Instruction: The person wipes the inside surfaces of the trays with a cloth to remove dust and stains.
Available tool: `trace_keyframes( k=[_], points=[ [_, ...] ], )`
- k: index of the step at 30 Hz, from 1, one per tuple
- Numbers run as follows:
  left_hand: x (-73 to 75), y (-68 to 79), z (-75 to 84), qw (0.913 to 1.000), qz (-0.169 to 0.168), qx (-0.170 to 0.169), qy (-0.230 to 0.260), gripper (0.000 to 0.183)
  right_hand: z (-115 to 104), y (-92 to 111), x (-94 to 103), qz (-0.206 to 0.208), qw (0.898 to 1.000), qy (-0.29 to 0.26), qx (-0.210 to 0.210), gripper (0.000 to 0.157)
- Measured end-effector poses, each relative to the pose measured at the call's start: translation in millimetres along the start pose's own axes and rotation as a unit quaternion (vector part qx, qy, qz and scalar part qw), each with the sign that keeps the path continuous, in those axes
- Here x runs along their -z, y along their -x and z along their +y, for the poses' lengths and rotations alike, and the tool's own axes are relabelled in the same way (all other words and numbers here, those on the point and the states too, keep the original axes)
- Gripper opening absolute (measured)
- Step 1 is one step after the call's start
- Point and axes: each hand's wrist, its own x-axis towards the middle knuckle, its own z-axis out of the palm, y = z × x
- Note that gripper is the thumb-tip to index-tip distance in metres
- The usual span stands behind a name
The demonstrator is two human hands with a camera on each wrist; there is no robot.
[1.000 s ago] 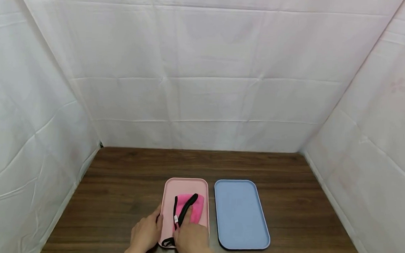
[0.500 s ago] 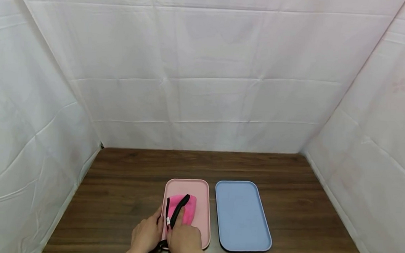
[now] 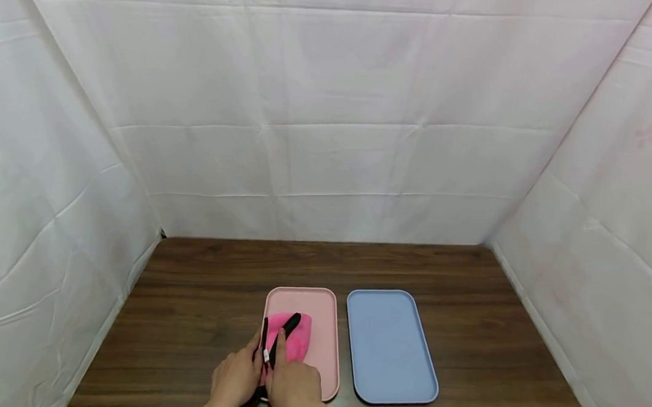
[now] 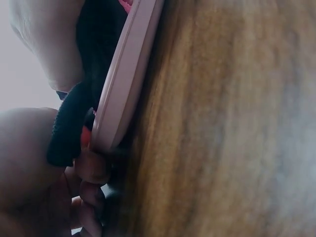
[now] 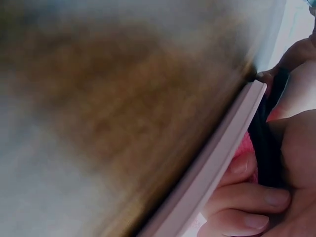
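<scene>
In the head view a pink cloth piece (image 3: 299,343) with black edging and a small white tag lies on the left half of the pink tray (image 3: 319,375). My right hand (image 3: 296,389) holds it, the index finger straight along a black strip and the other fingers curled in the right wrist view. My left hand (image 3: 234,377) grips the tray's left rim, its thumb beside the cloth's edge. In the left wrist view, black trim (image 4: 69,128) hangs over the tray's near corner, by the curled left fingers (image 4: 91,167). The hands hide the cloth's near end.
A blue tray (image 3: 392,348) lies just right of the pink one, a narrow gap between them. Both trays rest on a dark wooden table (image 3: 217,271). White cloth walls (image 3: 328,167) enclose the back and sides.
My right hand and the pink cloth have slid left across the tray, so the cloth's edge meets the left rim and thumb. The left hand has barely moved.
</scene>
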Motion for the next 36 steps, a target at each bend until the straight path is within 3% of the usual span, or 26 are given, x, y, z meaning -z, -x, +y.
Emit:
trace_keyframes(
  k=[16, 24, 36],
  points=[
    [2.8, 2.0, 2.5, 1.0, -0.002, -0.001, -0.002, 0.043, 1.7, -15.3, 9.6, -0.038, 0.999, 0.011, 0.014, 0.072],
    [2.7, 1.1, 1.0, 1.0, -0.009, 0.002, -0.002, 0.044, 3.1, -26.8, 14.6, -0.035, 0.999, -0.001, 0.023, 0.07],
    [4.4, 1.2, 2.1, 0.9991, -0.036, 0.02, 0.005, 0.045, 0.5, -49.7, 18.0, -0.092, 0.996, -0.016, -0.003, 0.072]
  ],
)
